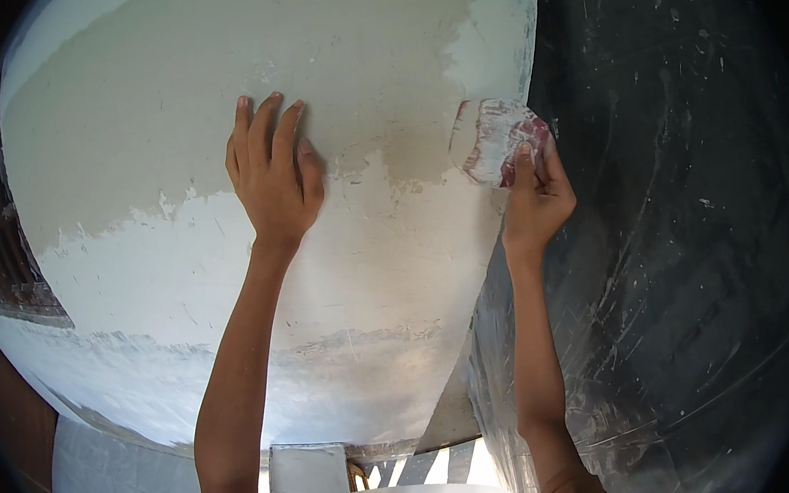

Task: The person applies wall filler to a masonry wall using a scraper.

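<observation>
A large pale surface (pixel 138 285) fills the middle, coated grey-green in its upper part and whiter below, with a ragged edge between. My left hand (pixel 272 168) lies against it near that edge, open, its fingers bent slightly and apart. My right hand (pixel 542 184) is closed on a scraper (pixel 487 133), a flat red tool smeared with whitish paste, with thumb on its face and fingers behind. The scraper is at the right edge of the pale surface, level with my left hand; whether its blade touches the surface I cannot tell.
Dark scuffed sheeting (pixel 689 223) with white specks covers the right side. A dark slatted opening (pixel 12 267) is at the far left. Below are a pale rectangular board (pixel 307 485), grey sheeting (pixel 117 491) and bright gaps at the bottom centre.
</observation>
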`<state>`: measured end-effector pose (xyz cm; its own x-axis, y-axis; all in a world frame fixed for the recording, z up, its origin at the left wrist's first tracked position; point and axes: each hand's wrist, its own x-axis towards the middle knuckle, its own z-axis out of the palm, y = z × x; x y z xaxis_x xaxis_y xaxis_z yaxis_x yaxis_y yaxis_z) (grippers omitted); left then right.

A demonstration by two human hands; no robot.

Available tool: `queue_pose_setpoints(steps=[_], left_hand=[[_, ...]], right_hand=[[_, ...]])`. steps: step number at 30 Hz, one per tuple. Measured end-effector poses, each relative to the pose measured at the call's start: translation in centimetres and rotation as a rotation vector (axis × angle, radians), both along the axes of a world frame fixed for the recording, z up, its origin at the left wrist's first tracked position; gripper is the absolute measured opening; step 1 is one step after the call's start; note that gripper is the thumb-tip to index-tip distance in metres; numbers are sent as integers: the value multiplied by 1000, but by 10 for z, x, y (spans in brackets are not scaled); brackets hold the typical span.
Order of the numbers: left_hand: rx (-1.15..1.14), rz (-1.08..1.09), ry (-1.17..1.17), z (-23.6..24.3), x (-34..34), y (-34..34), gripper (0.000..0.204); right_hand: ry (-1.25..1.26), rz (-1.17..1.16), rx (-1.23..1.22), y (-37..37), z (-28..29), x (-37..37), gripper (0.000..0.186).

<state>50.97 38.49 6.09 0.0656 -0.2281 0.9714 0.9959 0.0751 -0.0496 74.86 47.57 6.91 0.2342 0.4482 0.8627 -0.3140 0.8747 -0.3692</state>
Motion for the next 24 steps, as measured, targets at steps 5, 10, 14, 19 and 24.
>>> queue_pose_setpoints(steps=[5, 10, 14, 19, 24], left_hand=[[-26, 34, -36, 2, 3, 3, 48], [-63, 68, -51, 2, 0, 2, 50], [-94, 88, -50, 1, -3, 3, 49], [-95, 48, -40, 3, 3, 3, 48], [-104, 35, -19, -1, 6, -1, 48]], right_hand=[[83, 26, 20, -17, 5, -8, 41], [-136, -4, 1, -4, 4, -9, 41], [151, -2, -68, -15, 22, 14, 43], [-231, 23, 77, -15, 8, -24, 40], [-16, -230, 79, -6, 28, 13, 38]])
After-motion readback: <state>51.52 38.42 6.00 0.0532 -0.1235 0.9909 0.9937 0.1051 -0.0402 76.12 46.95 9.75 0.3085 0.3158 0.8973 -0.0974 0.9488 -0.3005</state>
